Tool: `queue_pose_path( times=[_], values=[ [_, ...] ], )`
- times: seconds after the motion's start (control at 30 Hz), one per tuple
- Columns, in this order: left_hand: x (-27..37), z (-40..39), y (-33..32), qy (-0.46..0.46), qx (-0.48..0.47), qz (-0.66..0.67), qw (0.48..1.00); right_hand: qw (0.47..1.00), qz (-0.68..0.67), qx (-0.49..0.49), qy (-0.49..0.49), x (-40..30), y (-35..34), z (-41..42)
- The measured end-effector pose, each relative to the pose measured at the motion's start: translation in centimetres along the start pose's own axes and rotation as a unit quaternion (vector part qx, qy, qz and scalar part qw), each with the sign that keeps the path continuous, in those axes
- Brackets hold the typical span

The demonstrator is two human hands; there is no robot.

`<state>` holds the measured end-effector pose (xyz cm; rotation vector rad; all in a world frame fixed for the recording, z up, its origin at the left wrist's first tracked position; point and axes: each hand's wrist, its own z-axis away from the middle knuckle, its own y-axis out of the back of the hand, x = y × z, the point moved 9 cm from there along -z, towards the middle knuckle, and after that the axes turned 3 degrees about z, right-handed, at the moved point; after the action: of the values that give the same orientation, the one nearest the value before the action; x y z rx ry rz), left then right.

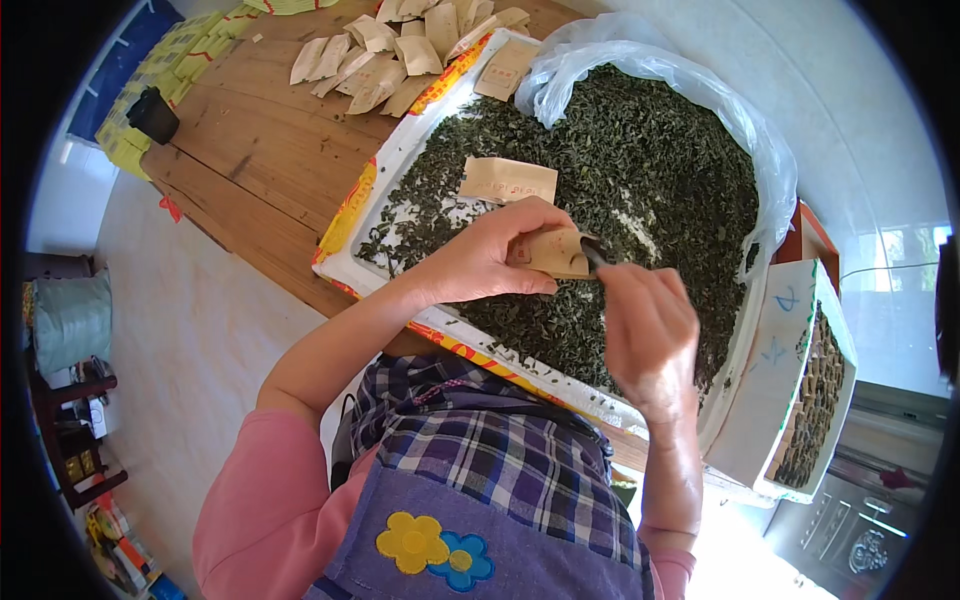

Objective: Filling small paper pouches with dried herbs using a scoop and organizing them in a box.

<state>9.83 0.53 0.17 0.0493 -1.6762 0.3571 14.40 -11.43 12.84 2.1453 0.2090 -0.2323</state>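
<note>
My left hand [499, 251] grips a small brown paper packet [559, 253] on its side, its mouth facing right. At that mouth my right hand [651, 330] holds a dark spoon-like tool [592, 253], partly inside the packet; its exact shape is blurred and partly hidden. Beneath both hands, loose dark dried tea leaves [675, 172] spread over a white foam tray [375, 217] with taped edges. Another paper packet [510, 178] lies on the leaves just beyond my left hand. A further packet [506, 69] rests at the tray's far left corner, beside a clear plastic bag [772, 165] around the heaped leaves.
Many brown packets [375, 71] lie piled on the wooden table [247, 142] beyond the tray. A black cup [153, 115] stands near yellow-green packages [180, 60]. A white foam box [765, 382] with rows of brown packets adjoins the tray's right side.
</note>
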Motion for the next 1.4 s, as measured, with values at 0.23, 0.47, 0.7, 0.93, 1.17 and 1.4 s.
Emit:
queue_pose_path(
  times=[0.23,0.47,0.7,0.93,1.17,1.4],
  values=[
    [0.1,0.1,0.1,-0.003,0.0,-0.015,1.0,0.999,-0.002,0.027,-0.033,0.7,2.3,-0.2],
    [-0.3,0.5,0.3,-0.008,-0.005,-0.096,0.995,0.996,-0.036,0.022,-0.075,1.6,0.5,0.4],
    [1.3,2.1,4.1,-0.045,0.024,-0.297,0.953,0.924,-0.135,0.031,-0.357,9.2,0.0,5.7],
    [2.3,2.3,5.1,-0.052,0.012,-0.533,0.845,0.971,0.029,0.05,-0.23,10.0,-3.2,6.3],
    [0.6,0.8,3.8,-0.016,-0.012,-0.539,0.842,0.873,-0.229,-0.005,-0.431,10.9,-7.7,6.7],
    [0.9,0.1,2.4,-0.043,0.02,-0.399,0.916,0.845,-0.271,0.016,-0.461,9.6,-5.0,5.4]
  ],
)
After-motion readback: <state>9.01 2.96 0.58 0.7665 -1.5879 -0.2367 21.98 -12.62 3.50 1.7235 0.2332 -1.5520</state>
